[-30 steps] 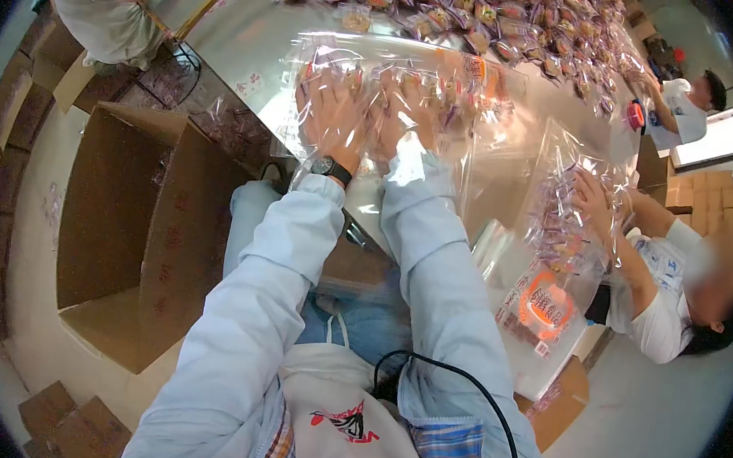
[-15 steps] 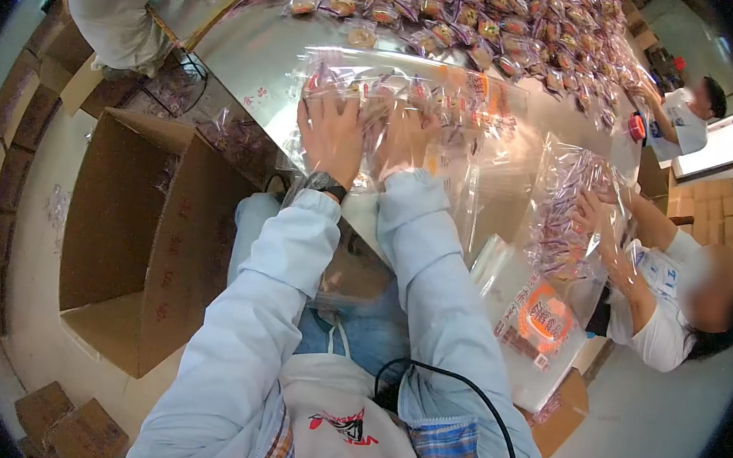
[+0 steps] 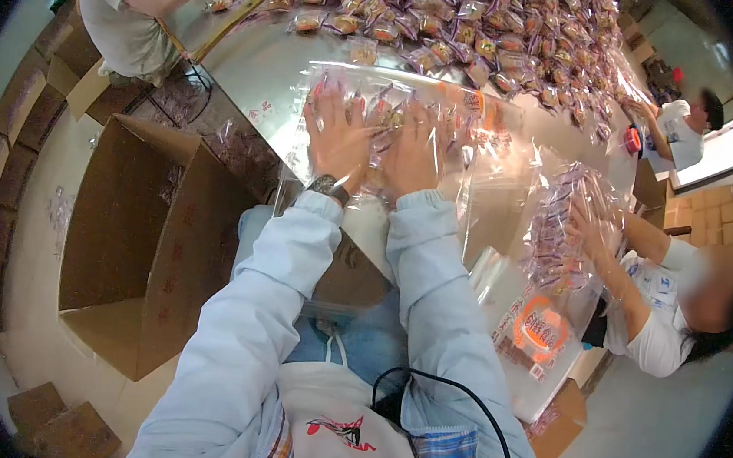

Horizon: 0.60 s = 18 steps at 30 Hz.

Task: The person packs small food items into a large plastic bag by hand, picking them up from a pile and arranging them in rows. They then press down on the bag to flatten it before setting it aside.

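Note:
A large clear plastic bag (image 3: 500, 117) with orange print lies on the metal table in front of me. Small wrapped snack packets (image 3: 383, 113) show through its film. My left hand (image 3: 339, 144) rests flat on the bag's left part, fingers stretched over the packets. Beside it, my right hand (image 3: 415, 153) presses on the same bag with fingers extended. Neither hand is closed around anything. The bag's loose, open-looking end hangs toward my lap over the table edge.
A big pile of wrapped snacks (image 3: 488, 30) covers the far table. An open cardboard box (image 3: 164, 246) stands left. At right, a co-worker's hands (image 3: 588, 235) handle another filled bag (image 3: 550, 219), near a stack of printed bags (image 3: 532, 331). Another person (image 3: 124, 11) works at upper left.
My right hand's fingers, more bent before, now lie straighter and flatter on the bag. My left hand stays on the bag with its fingers spread. The co-worker's bag at right has shifted slightly.

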### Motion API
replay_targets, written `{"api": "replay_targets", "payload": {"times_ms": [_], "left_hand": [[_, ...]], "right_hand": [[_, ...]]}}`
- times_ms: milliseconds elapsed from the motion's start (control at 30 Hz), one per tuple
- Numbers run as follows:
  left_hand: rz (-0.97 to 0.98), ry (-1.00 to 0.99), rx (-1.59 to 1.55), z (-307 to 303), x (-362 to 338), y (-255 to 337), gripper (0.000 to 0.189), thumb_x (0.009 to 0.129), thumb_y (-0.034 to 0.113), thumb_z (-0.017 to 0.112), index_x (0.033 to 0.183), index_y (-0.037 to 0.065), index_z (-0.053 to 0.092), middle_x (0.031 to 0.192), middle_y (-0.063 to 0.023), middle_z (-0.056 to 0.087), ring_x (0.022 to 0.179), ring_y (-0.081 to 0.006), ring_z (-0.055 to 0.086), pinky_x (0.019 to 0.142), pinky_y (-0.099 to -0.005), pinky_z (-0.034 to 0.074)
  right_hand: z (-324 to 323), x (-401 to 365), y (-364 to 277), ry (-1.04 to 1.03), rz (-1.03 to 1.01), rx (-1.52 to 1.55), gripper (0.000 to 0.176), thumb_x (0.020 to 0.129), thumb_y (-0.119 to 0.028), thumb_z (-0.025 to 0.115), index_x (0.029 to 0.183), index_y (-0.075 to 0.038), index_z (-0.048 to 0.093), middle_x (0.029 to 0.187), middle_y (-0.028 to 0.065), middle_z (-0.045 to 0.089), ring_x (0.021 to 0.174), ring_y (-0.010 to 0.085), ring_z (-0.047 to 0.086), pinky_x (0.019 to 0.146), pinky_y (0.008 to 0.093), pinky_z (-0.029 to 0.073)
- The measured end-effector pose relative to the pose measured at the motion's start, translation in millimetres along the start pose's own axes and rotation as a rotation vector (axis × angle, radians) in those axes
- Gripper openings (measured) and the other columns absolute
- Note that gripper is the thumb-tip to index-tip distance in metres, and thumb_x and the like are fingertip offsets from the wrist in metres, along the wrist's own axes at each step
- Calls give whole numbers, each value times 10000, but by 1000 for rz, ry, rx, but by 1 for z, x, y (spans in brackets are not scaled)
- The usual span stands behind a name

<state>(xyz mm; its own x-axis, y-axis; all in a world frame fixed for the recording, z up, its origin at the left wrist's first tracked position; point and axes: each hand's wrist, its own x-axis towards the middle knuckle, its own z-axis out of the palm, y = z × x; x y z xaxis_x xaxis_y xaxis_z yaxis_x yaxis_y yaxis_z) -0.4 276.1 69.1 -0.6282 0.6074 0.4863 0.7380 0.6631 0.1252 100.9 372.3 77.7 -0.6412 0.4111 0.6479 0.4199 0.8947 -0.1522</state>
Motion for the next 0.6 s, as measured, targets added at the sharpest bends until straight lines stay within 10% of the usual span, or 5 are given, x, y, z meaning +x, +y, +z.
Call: {"api": "replay_targets", "payload": {"times_ms": [300,367,600], "left_hand": [[163,45,62,-16,7,2,533,945,366,607,1445,185,562,1407,-153,542,1385,-357,448,1212,-697,80],[196,127,-29,-15,6,1,577,892,473,675,1433,307,561,1300,-113,563,1307,-364,488,1188,-732,87],[161,-6,-75,-11,11,2,550,884,427,665,1403,260,592,1334,-150,583,1311,-424,478,1175,-757,76]], "right_hand": [[25,-6,39,-63,29,214,478,795,-153,743,1266,-135,662,1403,88,599,1380,287,498,1195,472,330],[26,-1,51,-123,-27,170,437,793,-152,744,1225,-134,678,1359,76,625,1362,292,516,1167,476,360],[20,-9,44,-92,-19,8,378,821,-90,698,1195,-140,719,1247,101,640,1158,330,608,945,476,499]]}}
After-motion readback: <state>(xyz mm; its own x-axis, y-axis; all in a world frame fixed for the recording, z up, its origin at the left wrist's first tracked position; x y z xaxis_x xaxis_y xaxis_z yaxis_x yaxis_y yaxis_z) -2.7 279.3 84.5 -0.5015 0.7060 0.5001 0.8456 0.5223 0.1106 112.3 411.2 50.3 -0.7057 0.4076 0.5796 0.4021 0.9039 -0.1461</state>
